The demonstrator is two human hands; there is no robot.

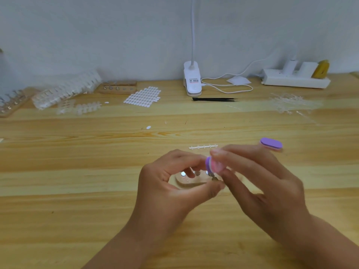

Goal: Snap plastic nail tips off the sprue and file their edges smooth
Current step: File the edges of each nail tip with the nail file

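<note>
My right hand (258, 183) pinches a small purple and pink file block (212, 165) between thumb and fingertips. My left hand (171, 183) pinches a tiny clear nail tip (215, 179) just under the file, and the two touch. Beneath my hands lies a wooden holder strip (191, 181) with round metal spots, mostly hidden. A bare clear sprue (203, 146) lies on the table just beyond my hands. A second purple file block (271, 144) rests to the right of it.
Stacks of clear nail tip sprues (66, 90) and wooden holders (117, 87) sit at the back left, beside a sheet of white stickers (143, 97). Black tweezers (214, 99), a clip lamp (192, 78), a power strip (295, 78) and loose sprues (287, 102) line the back.
</note>
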